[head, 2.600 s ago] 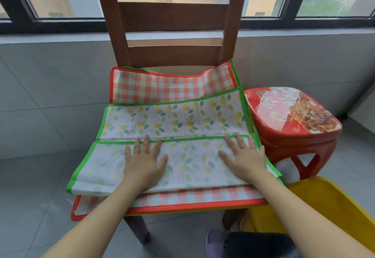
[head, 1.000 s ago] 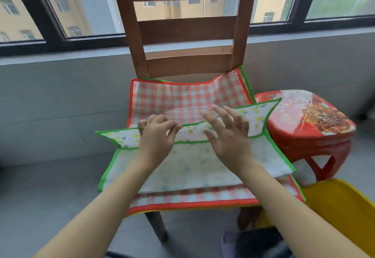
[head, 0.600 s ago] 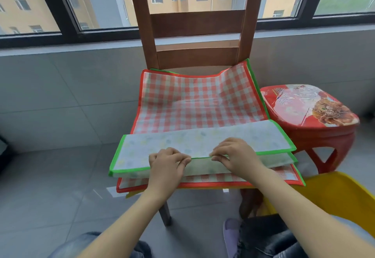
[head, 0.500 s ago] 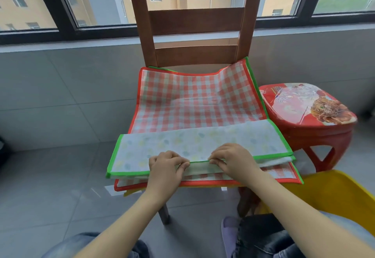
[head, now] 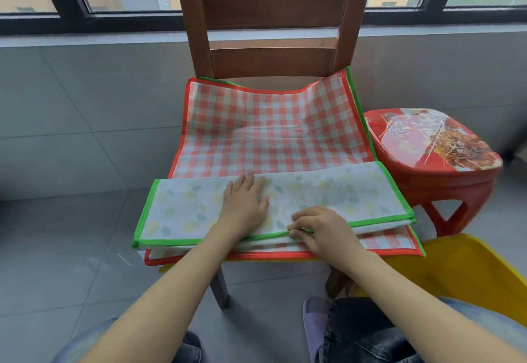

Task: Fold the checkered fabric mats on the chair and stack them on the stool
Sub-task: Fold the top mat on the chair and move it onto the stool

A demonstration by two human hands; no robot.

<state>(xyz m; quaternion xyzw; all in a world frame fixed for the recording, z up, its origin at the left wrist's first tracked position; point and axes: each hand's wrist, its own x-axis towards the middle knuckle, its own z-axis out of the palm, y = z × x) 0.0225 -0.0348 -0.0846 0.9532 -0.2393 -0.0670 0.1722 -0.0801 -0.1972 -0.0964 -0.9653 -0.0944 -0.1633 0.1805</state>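
A green-edged mat [head: 328, 194] with a pale leaf print lies folded into a long strip across the front of the wooden chair [head: 271, 17]. Under it an orange-and-white checkered mat [head: 265, 128] with a red edge is spread over the seat, its back edge curling up against the backrest. My left hand [head: 245, 203] rests flat, fingers spread, on the folded strip. My right hand [head: 319, 227] pinches the strip's near green edge with curled fingers. The red stool [head: 427, 145] stands right of the chair, its printed top bare.
A yellow plastic seat [head: 467, 274] is at the lower right, close to the chair's front corner. My knees in jeans and a purple slipper [head: 313, 317] show at the bottom. Grey floor tiles, a grey tiled wall and windows lie beyond.
The green-edged mat went from half open to a narrow folded strip at the seat's front. Since half a second ago my left hand let go of the edge and laid flat on top.
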